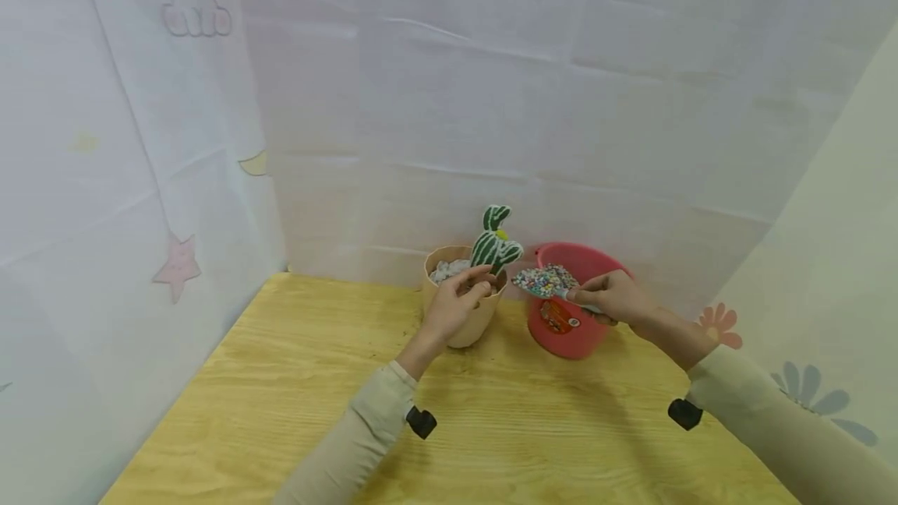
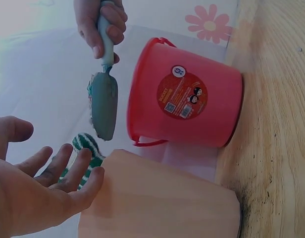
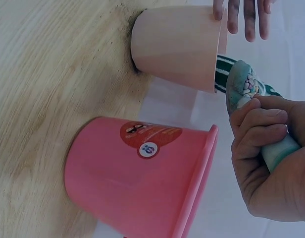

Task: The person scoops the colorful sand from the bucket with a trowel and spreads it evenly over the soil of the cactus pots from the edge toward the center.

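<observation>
In the head view my left hand (image 1: 452, 306) is at the rim of a beige plant pot (image 1: 475, 327), its fingers loosely spread in front of a green-and-white striped knitted cactus (image 1: 484, 249). Nothing is gripped by those fingers. My right hand (image 1: 617, 298) grips the pale handle of a small garden trowel (image 2: 104, 104). A heap of multicoloured pebbles (image 1: 540, 280) fills the trowel's blade, which is held up between the pot and a red bucket (image 1: 575, 341). Greyish-white material (image 1: 449, 267) shows inside the pot.
Pot and bucket stand side by side at the back of a wooden table (image 1: 295, 380), close to a sheet-covered wall (image 1: 421, 100). Dark crumbs (image 2: 246, 203) lie by the pot's base. More printed sheets rise at the left and right.
</observation>
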Demonstrator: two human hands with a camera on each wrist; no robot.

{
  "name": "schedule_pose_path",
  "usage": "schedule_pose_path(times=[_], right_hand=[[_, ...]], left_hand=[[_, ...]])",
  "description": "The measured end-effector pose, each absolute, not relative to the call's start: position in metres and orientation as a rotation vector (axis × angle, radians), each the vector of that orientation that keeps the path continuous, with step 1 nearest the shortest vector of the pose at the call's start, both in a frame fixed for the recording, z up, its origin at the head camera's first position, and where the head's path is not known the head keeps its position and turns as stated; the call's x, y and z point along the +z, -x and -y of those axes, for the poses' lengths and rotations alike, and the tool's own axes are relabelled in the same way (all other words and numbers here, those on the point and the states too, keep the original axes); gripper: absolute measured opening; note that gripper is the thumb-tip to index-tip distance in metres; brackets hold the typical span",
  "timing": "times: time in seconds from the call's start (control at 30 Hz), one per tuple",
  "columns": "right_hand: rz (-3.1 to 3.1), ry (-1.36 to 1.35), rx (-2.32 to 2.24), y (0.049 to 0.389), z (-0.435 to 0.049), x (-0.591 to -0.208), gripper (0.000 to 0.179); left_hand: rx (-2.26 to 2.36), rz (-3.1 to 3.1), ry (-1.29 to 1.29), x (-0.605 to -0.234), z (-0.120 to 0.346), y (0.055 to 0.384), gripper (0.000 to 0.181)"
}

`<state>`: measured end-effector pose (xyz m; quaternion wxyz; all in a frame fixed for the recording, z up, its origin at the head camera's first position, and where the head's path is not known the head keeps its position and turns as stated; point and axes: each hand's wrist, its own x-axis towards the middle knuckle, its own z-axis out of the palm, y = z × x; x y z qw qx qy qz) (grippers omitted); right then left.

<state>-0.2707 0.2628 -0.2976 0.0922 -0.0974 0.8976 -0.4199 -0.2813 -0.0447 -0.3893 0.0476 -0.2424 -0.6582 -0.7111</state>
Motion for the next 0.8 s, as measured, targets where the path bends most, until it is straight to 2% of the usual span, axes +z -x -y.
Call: schedule_pose_path(times=[0.33, 0.8], right_hand=[[-2.612, 0.358, -1.272, 0.27, -0.25, -0.292, 0.031], [-2.695, 0.406, -1.173, 0.271, -0.236, -0.285, 0.034]], left_hand=[[-2.092, 2.022, 0.684, -0.385, 0.061, 0.282, 0.04], [-2.033, 1.995, 0.603, -0.383, 0.078, 0.286, 0.037]])
